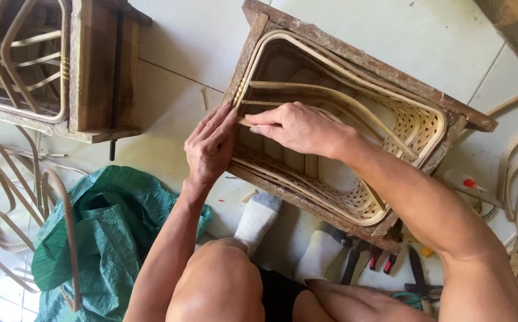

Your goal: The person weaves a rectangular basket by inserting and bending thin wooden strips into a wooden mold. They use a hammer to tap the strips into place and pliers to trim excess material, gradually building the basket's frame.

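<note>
**A cane strip is being set into the basket**

A thin cane strip (pixel 244 122) is pinched by the right hand (pixel 298 126) at the corner of the woven basket (pixel 414 128), inside its wooden frame (pixel 366 59). The left hand (pixel 210 143) lies flat, fingers straight, holding nothing, pressed on the frame edge. A careful push seems needed next; the corner is tight, while the tiled floor (pixel 199 36) is roomy.

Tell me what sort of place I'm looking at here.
Likely a small basket-weaving workshop on a tiled floor: a woven cane basket inside a rough wooden mould frame, loose bent cane strips, hand tools.

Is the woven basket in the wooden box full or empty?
Empty: the woven basket holds nothing; only its bare weave and bent strips show inside the wooden frame.
</note>
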